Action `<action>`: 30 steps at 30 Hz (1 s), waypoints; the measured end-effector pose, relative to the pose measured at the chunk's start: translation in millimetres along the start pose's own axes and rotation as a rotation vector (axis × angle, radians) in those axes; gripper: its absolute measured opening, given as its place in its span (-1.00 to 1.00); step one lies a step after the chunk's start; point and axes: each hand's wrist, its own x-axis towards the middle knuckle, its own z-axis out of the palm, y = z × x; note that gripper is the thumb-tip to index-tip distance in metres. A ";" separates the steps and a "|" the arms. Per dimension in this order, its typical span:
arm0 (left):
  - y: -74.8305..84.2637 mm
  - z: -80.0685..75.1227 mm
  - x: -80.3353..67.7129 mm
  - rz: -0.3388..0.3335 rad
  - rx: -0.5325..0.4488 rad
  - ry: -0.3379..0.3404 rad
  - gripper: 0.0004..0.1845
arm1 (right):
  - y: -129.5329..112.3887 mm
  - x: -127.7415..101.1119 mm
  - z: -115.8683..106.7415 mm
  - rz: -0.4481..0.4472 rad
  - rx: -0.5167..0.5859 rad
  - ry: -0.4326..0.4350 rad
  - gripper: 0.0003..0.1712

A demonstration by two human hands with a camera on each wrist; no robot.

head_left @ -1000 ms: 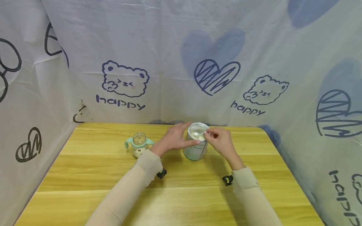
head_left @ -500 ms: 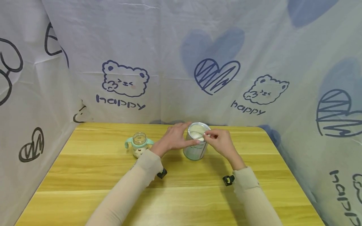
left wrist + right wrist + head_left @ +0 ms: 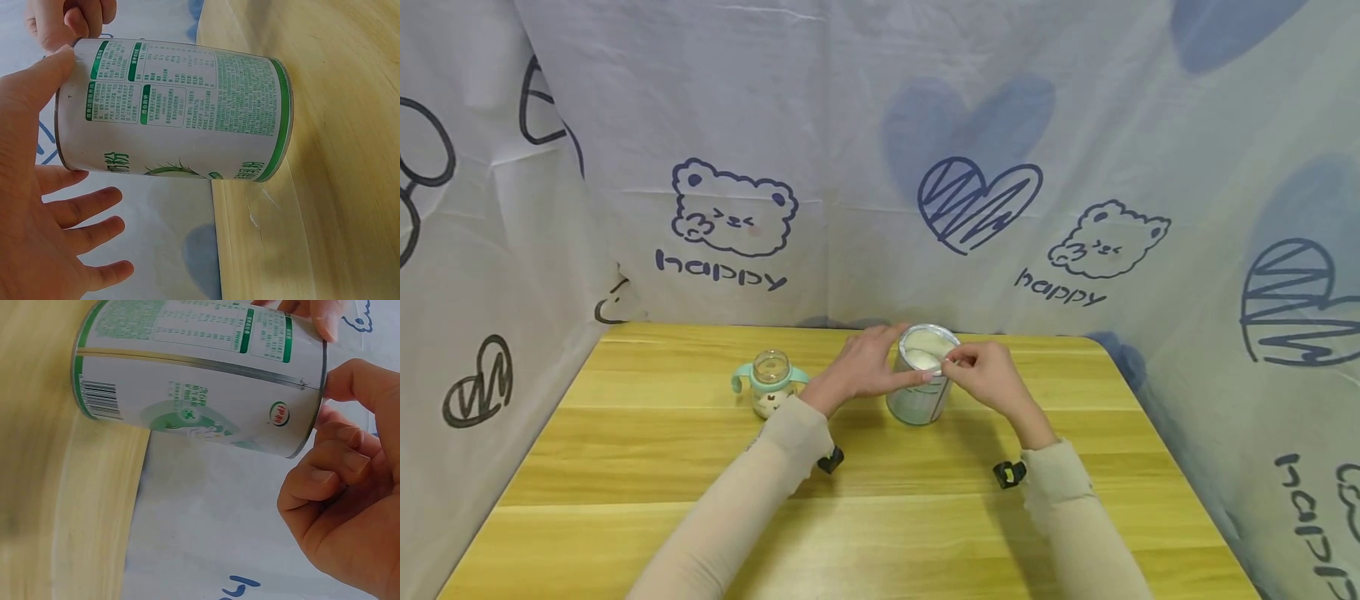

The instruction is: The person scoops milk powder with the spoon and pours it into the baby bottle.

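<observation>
An open cylindrical metal tin with a white and green printed label (image 3: 921,398) is standing upright on the yellow wooden table (image 3: 880,517), toward the table's far edge and roughly midway across it. White powder is showing inside its open top. The left hand (image 3: 863,367) is bracing the tin's left side: the thumb is pressing against the wall near the rim, and in the left wrist view the other fingers (image 3: 87,206) are lying straight and spread apart, just off the tin. The right hand (image 3: 988,377) is sitting at the tin's right rim, its fingers curled and its thumb and forefinger pinching a small pale scoop handle (image 3: 946,364) that is reaching over the powder (the bowl of the scoop is too small to make out). In the right wrist view the curled fingers (image 3: 331,481) are bunching close beside the rim.

To the left of the tin, near but not touching it, a small clear baby bottle with mint-green handles (image 3: 769,383) is standing upright without a cap. Behind the tin, a white cloth backdrop printed with blue bears, hearts and the word "happy" (image 3: 733,221) is hanging.
</observation>
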 end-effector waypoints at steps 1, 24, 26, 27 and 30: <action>-0.1 0.2 0.1 0.002 0.000 0.000 0.06 | -0.5 -0.1 -0.5 0.002 -0.004 -0.004 -0.80; -0.2 2.5 -1.2 -0.007 -0.003 0.003 0.06 | 2.2 -5.6 -6.1 0.068 0.056 0.149 -0.78; -0.4 2.8 -1.0 -0.007 -0.004 0.004 0.05 | 2.9 -5.7 -6.9 0.092 0.058 0.182 -0.77; -0.5 2.7 -0.9 -0.007 -0.006 0.004 0.05 | 3.2 -5.9 -7.4 0.103 0.063 0.199 -0.77; -0.5 2.3 -1.0 -0.008 -0.014 0.003 0.04 | 4.0 -6.4 -8.7 0.129 0.066 0.239 -0.75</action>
